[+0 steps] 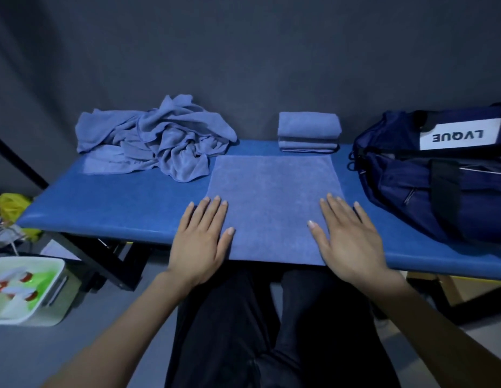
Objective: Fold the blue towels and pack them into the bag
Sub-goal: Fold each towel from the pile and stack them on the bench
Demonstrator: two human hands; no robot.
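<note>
From the head view, a flat towel (271,203) lay on the blue worktop (117,205), long axis running away from the person, near edge overhanging. The left hand (200,242) and right hand (350,236) pressed on it, fingers spread flat. Crumpled towels (157,138) lay far left, folded towels (308,131) behind, the bag (439,175) at right

the only readable text is "lvque", in dark capital letters on a white rectangular label (459,134). the label sits on the upper side of the dark navy bag (428,175), which rests at the right end of the blue tabletop (117,203). seen from the head camera the word stands upside down. no other text, number or sign can be read.
</note>
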